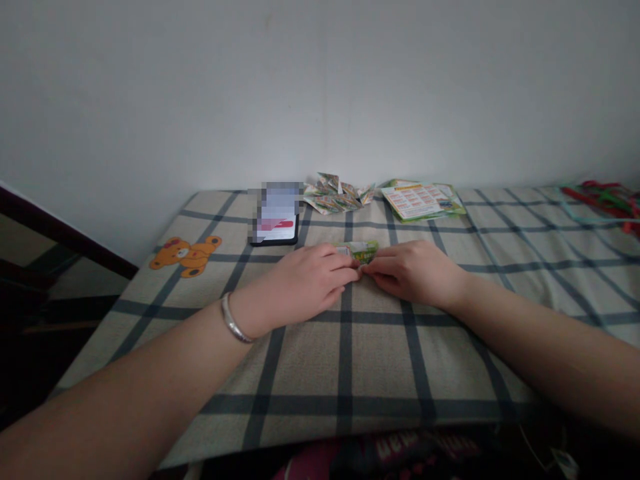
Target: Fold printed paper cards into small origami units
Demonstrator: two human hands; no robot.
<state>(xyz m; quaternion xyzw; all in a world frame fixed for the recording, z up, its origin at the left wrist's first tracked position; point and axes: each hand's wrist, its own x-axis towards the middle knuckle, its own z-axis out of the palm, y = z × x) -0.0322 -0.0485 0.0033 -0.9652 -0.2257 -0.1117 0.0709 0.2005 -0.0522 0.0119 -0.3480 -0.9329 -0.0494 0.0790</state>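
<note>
Between my two hands a small green and white printed paper strip (pixel 365 249) lies on the checked cloth, partly covered by fingers. My left hand (pixel 315 280), with a silver bangle at the wrist, has its fingers closed together on the strip's left and near side. The thumb and fingertips of my right hand (pixel 415 270) pinch the strip's right near edge. Both sets of fingertips almost meet at the strip's front edge. Just beyond, several folded paper pieces (pixel 340 197) lie in a cluster. A stack of printed green and white leaflets (pixel 425 201) rests to their right.
A phone (pixel 277 223) with a partly blurred screen lies left of the folded pieces. The checked tablecloth (pixel 310 360) carries an orange bear picture (pixel 186 255) at left. Red and green strips (pixel 607 200) lie at far right. A white wall (pixel 320 93) rises behind.
</note>
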